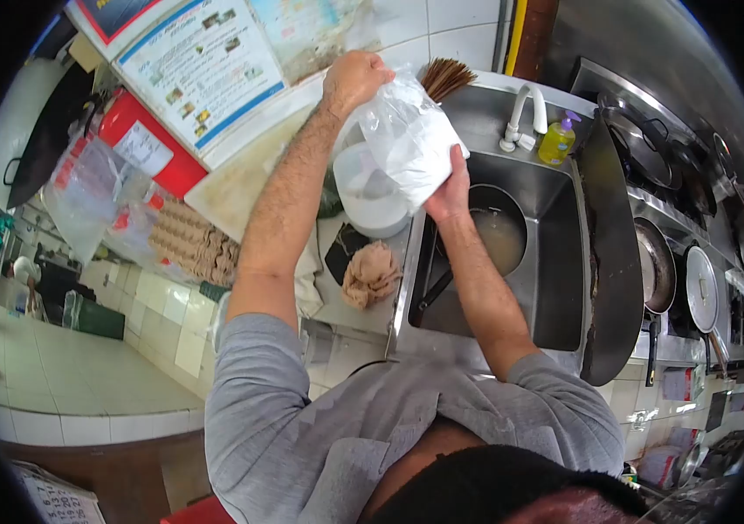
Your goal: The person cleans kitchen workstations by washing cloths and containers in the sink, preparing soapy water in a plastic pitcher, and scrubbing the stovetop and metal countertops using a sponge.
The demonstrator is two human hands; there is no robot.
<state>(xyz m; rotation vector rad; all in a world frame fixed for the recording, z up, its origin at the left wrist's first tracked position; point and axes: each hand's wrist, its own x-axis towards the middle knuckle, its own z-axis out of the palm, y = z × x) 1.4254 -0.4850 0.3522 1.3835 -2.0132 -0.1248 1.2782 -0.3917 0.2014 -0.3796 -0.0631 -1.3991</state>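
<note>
Here's the clear plastic bag (416,144), bulging with something white, held up at the sink's left edge and overlapping a translucent tub (368,199) in this view. The left hand (359,79) has its fingers clenched on the bag's gathered upper end; the right hand (451,188) spreads thumb and fingers against its lower side, propping it. Whether bag and tub touch, I can't quite tell from this angle.

Just right, down in the metal sink (547,262), sits a pan (501,234) of cloudy liquid. Up behind, a bristle brush (447,79), then the white faucet (525,118) and a yellow soap bottle (556,142). Nearer the body, a crumpled tan cloth (371,276); off left, egg trays (190,240) and a red cylinder (149,144).
</note>
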